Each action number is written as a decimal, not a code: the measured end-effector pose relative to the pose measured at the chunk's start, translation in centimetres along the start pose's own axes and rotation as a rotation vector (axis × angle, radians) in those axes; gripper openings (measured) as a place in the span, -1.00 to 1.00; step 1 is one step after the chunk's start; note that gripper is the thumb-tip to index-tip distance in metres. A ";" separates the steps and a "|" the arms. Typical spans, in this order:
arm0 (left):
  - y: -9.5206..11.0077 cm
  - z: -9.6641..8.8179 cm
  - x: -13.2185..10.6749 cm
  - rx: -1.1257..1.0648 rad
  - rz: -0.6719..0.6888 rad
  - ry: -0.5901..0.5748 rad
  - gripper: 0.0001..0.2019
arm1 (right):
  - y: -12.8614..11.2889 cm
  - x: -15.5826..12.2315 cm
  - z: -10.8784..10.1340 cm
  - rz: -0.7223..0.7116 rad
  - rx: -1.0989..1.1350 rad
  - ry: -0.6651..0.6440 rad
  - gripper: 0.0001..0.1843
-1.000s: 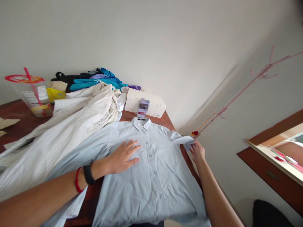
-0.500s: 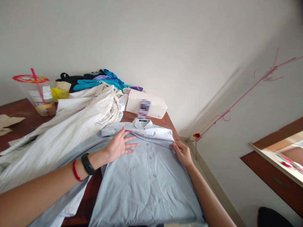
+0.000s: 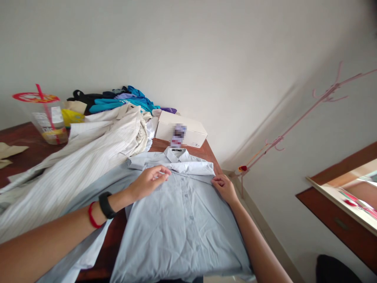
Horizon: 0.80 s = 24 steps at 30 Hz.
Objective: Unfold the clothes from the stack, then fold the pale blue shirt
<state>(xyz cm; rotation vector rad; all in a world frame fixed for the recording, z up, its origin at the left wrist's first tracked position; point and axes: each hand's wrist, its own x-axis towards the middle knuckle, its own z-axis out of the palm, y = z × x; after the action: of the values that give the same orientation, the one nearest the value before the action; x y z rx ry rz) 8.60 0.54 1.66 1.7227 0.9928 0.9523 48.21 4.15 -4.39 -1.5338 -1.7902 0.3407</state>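
Observation:
A light blue-grey button-up shirt [image 3: 188,232] lies front up, its collar at the far end and one sleeve [image 3: 193,168] folded across the chest below the collar. Over the upper left chest is my left hand [image 3: 149,182], its fingers loosely curved and the thumb a little apart from them; no cloth shows between them. My right hand [image 3: 226,188] is at the shirt's right edge, by the end of the folded sleeve, with curled fingers pinching the cloth. The other sleeve stretches out to the left under my left forearm.
Left of the shirt lies a white striped garment [image 3: 97,145]. Behind it are a clothes pile [image 3: 123,103] and a plastic cup with a straw [image 3: 48,122]. A white box [image 3: 191,131] stands beyond the collar. Right of the table [image 3: 210,151] leans a pink coat rack [image 3: 297,124].
My left hand's spread fingers have curled in towards the thumb. My right hand remains at the shirt's right edge, its fingers slightly shifted. The folded sleeve lies somewhat flatter.

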 end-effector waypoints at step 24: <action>-0.3 -10.3 2.6 0.728 0.033 0.493 -0.73 | 3.3 0.6 -0.5 0.096 0.043 0.035 -0.76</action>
<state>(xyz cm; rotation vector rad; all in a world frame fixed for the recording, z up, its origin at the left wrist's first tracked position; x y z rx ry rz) 0.26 6.30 4.86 2.1311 1.8025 1.1521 50.94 5.42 -5.90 -1.5892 -1.6753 0.3941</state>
